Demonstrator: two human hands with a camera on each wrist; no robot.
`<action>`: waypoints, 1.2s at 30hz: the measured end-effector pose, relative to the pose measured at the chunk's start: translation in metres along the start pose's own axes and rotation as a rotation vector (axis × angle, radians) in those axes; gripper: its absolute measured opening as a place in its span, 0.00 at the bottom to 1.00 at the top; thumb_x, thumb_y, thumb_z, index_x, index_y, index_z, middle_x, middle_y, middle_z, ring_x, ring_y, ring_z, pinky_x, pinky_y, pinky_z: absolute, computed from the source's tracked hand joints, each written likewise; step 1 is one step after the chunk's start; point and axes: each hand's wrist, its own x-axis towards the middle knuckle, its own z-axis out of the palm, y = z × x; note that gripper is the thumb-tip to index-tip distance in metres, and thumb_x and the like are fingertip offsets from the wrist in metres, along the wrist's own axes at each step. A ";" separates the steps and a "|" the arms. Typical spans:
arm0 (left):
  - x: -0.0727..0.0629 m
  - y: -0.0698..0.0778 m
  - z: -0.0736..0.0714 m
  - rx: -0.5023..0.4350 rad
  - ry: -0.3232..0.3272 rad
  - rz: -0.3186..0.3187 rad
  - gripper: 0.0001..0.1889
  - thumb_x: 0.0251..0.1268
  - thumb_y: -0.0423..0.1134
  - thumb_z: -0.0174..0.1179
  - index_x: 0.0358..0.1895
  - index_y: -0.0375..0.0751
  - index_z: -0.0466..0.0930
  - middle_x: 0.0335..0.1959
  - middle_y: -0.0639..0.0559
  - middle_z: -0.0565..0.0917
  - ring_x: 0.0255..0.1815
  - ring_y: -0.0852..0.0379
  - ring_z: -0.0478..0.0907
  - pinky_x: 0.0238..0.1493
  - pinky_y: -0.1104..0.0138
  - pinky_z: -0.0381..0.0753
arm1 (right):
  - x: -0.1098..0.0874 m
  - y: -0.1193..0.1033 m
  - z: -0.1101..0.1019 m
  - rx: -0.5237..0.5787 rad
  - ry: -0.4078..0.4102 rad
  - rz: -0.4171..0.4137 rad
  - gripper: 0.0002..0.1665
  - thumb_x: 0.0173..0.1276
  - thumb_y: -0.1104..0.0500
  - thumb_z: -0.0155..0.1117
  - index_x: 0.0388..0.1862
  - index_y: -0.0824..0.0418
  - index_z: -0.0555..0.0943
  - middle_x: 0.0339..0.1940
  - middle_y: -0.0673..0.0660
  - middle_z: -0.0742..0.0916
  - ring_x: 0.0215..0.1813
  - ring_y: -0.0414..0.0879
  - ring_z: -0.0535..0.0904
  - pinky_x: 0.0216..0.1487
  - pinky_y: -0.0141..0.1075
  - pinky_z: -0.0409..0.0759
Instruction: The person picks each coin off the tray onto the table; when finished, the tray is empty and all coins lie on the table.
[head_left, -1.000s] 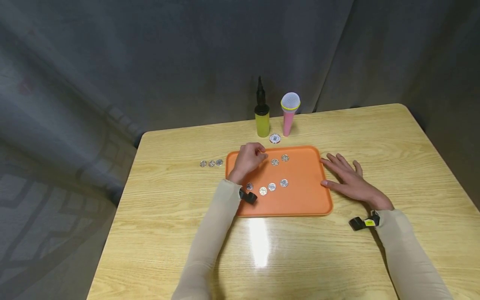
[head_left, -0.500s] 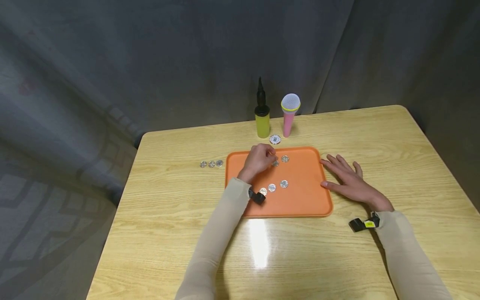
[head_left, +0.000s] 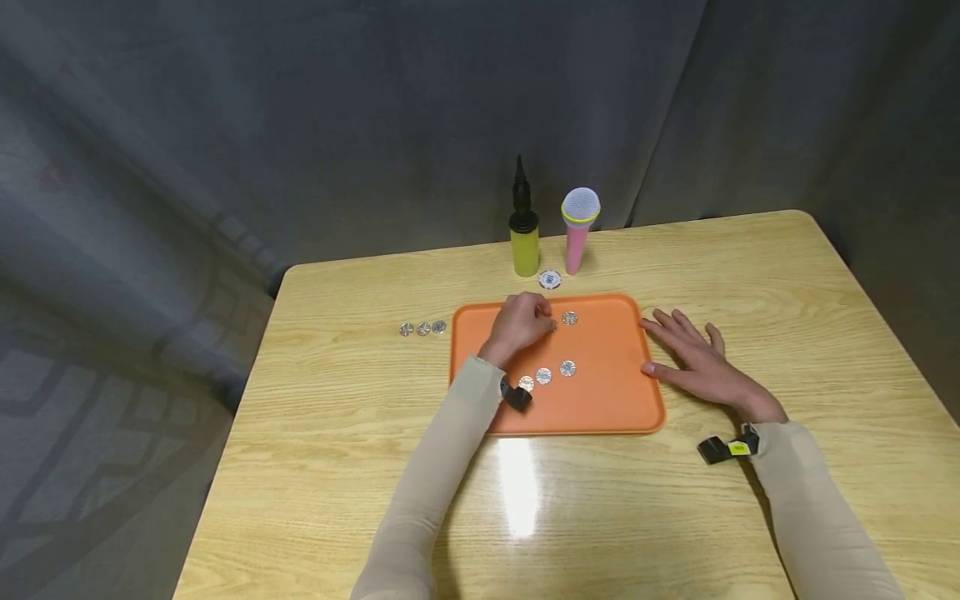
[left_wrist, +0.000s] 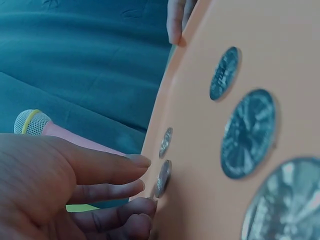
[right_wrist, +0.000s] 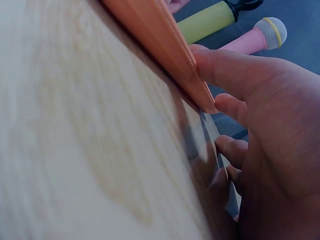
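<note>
My left hand (head_left: 517,323) is low over the back of the orange tray (head_left: 615,400). In the left wrist view its thumb and index finger (left_wrist: 135,189) are apart, with the tips right beside a silver, coin-like disc (left_wrist: 163,178). Another such disc (head_left: 570,318) lies just to the right of it. Nearer the tray's front is a row of more silver discs (head_left: 543,376), its left end close to my left wrist. My right hand (head_left: 701,367) is spread at the tray's right edge, thumb and fingertips touching the rim (right_wrist: 192,75).
Behind the tray stand a yellow-green hand pump (head_left: 525,250) with a black nozzle and a pink toy microphone (head_left: 576,242). A white poker chip (head_left: 550,279) lies before them. Three silver discs (head_left: 423,329) line the wooden table (head_left: 315,400) left of the tray.
My left hand has moved right along the back of the tray to the silver disc, its sleeve now covering one front disc. The right hand has stayed at the rim.
</note>
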 end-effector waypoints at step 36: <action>0.002 -0.003 0.005 0.117 -0.004 -0.002 0.04 0.61 0.40 0.70 0.36 0.44 0.88 0.33 0.52 0.85 0.36 0.56 0.78 0.34 0.67 0.73 | 0.001 0.003 0.001 0.010 0.006 -0.015 0.45 0.72 0.50 0.62 0.82 0.53 0.54 0.83 0.69 0.52 0.84 0.67 0.34 0.70 0.71 0.21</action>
